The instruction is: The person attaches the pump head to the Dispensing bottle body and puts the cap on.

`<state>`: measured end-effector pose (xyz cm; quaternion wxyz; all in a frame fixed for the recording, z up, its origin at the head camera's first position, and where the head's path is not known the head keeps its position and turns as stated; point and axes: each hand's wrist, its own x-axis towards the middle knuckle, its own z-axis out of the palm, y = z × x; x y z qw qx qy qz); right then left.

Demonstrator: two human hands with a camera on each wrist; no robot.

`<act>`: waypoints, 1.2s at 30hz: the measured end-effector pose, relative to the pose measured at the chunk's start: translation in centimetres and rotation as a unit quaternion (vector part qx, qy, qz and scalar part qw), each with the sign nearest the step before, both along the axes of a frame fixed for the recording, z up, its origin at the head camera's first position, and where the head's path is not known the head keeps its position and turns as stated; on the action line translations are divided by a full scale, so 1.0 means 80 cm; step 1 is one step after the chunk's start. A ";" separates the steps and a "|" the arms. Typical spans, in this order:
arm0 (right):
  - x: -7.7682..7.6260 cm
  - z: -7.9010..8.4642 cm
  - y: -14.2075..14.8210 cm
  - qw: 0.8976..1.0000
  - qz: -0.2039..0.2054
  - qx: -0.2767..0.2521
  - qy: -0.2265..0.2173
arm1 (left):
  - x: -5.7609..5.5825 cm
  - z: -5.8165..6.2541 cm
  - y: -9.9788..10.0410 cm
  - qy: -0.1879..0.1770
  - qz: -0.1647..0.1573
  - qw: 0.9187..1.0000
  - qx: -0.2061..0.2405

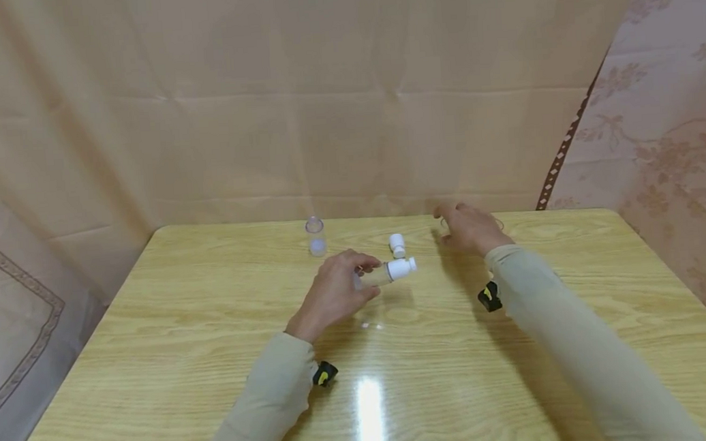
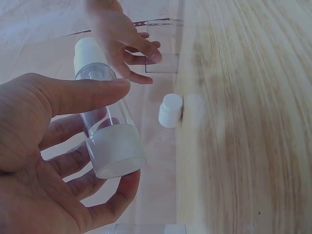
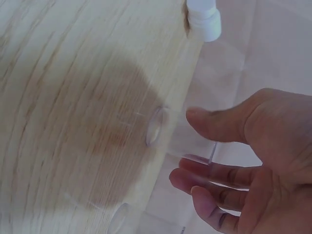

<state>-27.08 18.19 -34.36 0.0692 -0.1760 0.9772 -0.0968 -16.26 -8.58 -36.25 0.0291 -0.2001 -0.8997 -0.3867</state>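
My left hand (image 1: 338, 286) grips a clear bottle (image 2: 108, 114) with a white top and a white band at its base. It is held tilted above the table, its white top toward the right. At the back of the table my right hand (image 1: 470, 229) reaches around a clear cup-like cover (image 3: 187, 139). Thumb and fingers lie on either side of this cover with a gap showing; firm contact cannot be made out. A second clear cover (image 3: 146, 222) stands near those fingers. Between the hands is a small white pump-top piece (image 1: 397, 245).
A clear cylinder (image 1: 315, 235) with a whitish bottom stands upright on the wooden table (image 1: 181, 314), behind and left of my left hand. A beige curtain (image 1: 345, 112) hangs along the table's back edge, and patterned cloth (image 1: 684, 122) hangs at the right.
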 end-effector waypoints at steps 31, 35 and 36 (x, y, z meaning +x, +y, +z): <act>0.040 0.011 0.007 0.977 0.044 -0.207 0.021 | 0.002 0.002 0.003 -0.003 0.000 1.000 -0.007; 0.052 0.013 0.003 0.969 0.043 -0.242 0.016 | 0.002 0.002 0.003 0.002 -0.001 1.000 -0.005; 0.055 0.013 0.003 0.967 0.040 -0.251 0.013 | 0.002 0.002 0.003 0.004 -0.001 1.000 -0.004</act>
